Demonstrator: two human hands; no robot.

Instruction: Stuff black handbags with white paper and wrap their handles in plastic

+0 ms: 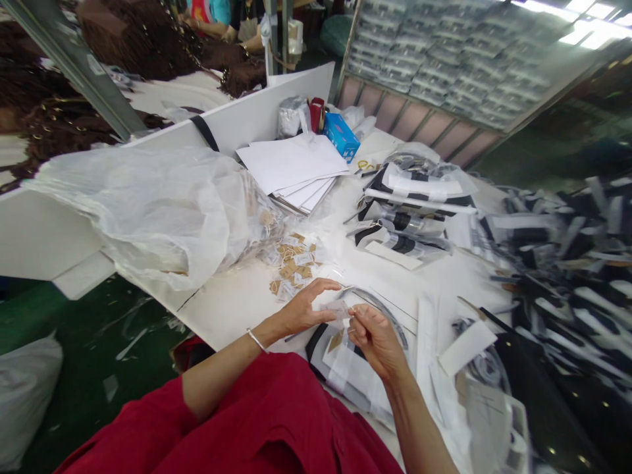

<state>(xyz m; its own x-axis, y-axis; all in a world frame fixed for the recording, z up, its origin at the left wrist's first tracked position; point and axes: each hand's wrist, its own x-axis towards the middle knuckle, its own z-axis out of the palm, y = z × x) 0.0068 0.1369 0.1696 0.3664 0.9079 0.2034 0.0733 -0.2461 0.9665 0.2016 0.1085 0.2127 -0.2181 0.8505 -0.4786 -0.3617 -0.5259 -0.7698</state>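
My right hand point(372, 332) pinches the end of a small clear plastic packet point(338, 307) between thumb and fingertips. To its left my left hand point(303, 308) has thumb and index finger spread apart around the packet's other end; whether it touches the plastic I cannot tell. Under the hands, close to my body, lies a black item wrapped in white and clear material point(353, 368), with a grey curved strap point(380, 303) behind it. A brown card tag point(336, 341) shows on top of it. Beyond my left hand several brown tags in small clear packets point(296, 260) are heaped on the white table point(217, 316).
A large translucent plastic bag point(172, 204) lies at left. White sheets point(296, 161) and a blue box point(342, 137) stand farther back. Wrapped black items point(415, 210) are stacked at right, beside a large blurred heap point(567, 250). Another person point(212, 16) sits far back.
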